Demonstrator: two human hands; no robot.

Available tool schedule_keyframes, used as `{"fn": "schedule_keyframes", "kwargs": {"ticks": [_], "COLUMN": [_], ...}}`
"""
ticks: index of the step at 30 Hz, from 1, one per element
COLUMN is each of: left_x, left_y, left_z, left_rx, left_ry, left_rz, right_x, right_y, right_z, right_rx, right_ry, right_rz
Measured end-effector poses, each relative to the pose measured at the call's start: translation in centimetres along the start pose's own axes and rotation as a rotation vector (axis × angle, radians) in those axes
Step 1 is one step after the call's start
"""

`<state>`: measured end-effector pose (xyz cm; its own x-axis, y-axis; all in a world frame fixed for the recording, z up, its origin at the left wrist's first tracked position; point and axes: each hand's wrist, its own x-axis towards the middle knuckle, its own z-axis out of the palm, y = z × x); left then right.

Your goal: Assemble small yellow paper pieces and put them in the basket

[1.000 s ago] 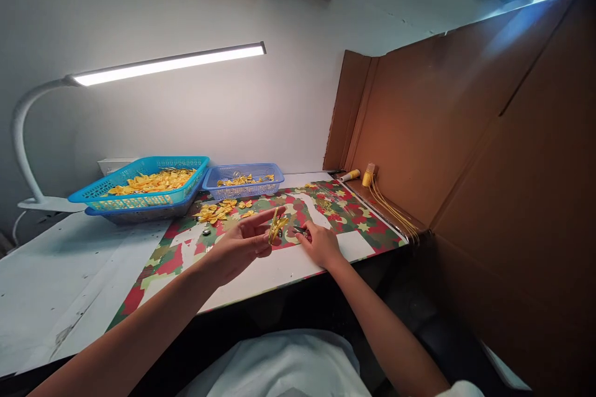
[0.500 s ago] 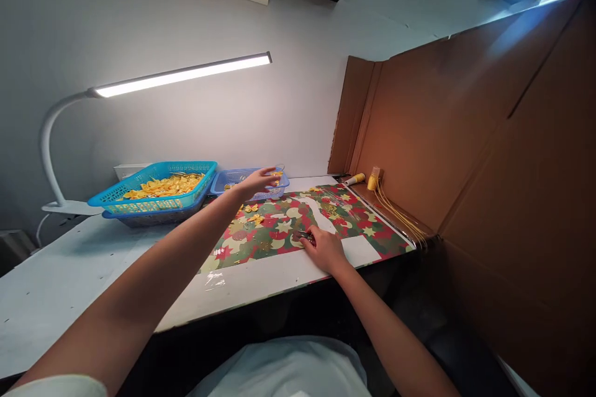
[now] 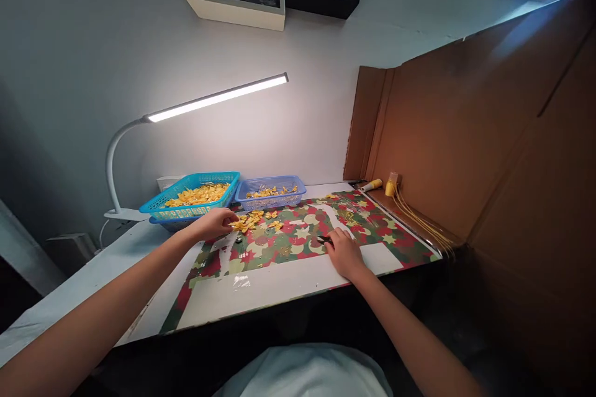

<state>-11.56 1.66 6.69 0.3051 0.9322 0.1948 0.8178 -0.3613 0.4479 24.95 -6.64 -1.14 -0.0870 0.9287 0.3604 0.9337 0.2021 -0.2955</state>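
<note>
My left hand (image 3: 215, 223) reaches forward over a small pile of yellow bow-shaped pieces (image 3: 254, 221) lying on the patterned red-and-green mat (image 3: 298, 237); its fingers curl down at the pile's left edge, and whether they grip a piece is hidden. My right hand (image 3: 343, 252) rests on the mat near the front, closed around a small dark tool (image 3: 323, 239) whose tip sticks out to the left.
A teal basket (image 3: 192, 196) full of yellow pieces and a smaller blue basket (image 3: 270, 191) holding a few stand at the back. A white desk lamp (image 3: 139, 136) arches overhead. Yellow thread spools (image 3: 392, 185) and strands lie by the brown cardboard wall (image 3: 465, 136) at right.
The left hand held a yellow piece near the right hand, reached out to the blue basket, then drew back left to the loose pile. The right hand stayed on the mat.
</note>
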Motion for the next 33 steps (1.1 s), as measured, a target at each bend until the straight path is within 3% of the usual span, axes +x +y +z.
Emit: {"fn": "schedule_keyframes", "kwargs": {"ticks": [3,7,10,13,17,20,27,33], "left_x": [0.5,2.0,3.0,3.4,2.8,2.0,1.3,0.9], "left_y": [0.7,3.3,4.7,4.7,4.0,3.8,3.9,3.9], "left_z": [1.0,4.9,7.9,9.6,10.0,9.9,10.3,9.9], "left_rx": [0.042,0.101,0.228,0.294,0.272,0.239,0.246,0.24], "left_ry": [0.026,0.03,0.102,0.145,0.164,0.168,0.136,0.173], "left_rz": [0.08,0.155,0.099,0.031,0.098,0.148,0.072,0.18], "right_x": [0.1,0.5,1.8,4.1,7.7,9.3,9.7,10.3], "right_y": [0.1,-0.5,-2.4,-5.4,-9.0,-9.9,-8.5,-7.3], "right_z": [0.1,-0.5,-0.9,-0.7,1.0,2.7,5.0,5.0], "right_rx": [-0.04,-0.089,-0.047,0.012,0.0,-0.026,-0.041,-0.021], "right_ry": [0.006,0.025,-0.009,-0.04,-0.105,-0.174,-0.169,-0.154], "right_rz": [0.0,0.006,-0.03,-0.101,-0.12,-0.06,-0.1,-0.016]}}
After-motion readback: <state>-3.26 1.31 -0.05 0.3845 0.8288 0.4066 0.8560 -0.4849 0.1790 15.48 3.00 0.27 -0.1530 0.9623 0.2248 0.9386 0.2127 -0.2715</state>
